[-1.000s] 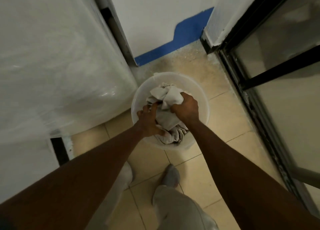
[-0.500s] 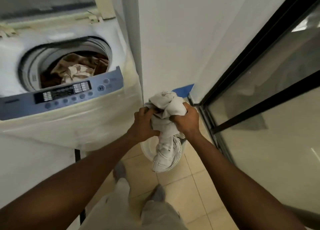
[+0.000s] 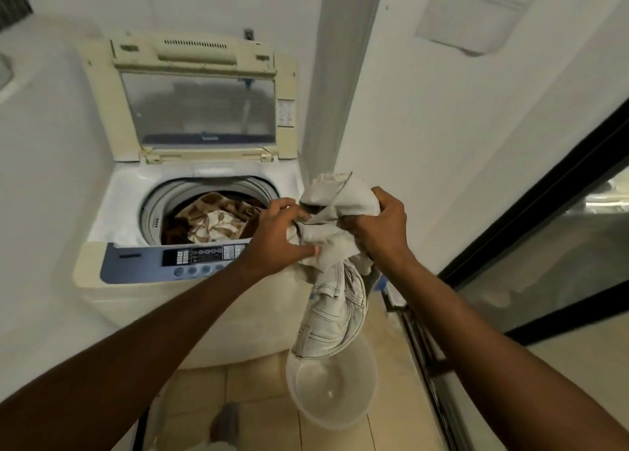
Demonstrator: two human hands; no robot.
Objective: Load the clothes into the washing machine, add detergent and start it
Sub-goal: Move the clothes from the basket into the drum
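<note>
One garment (image 3: 343, 205) higher, nearer washer (image 3: 117, 209)

A black-framed glass door (image 3: 544, 263) borders the tiled floor (image 3: 258, 382).

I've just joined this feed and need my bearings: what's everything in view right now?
washing machine: one, cream with blue panel, left of centre, lid up
clothes in drum: one heap, brown and cream, inside the machine
garment: one, pale beige, in the air right of the drum
bucket: one, white, on the floor below the garment
door frame: one, black, far right
left hand: one, grips the garment
right hand: one, grips the garment
</note>
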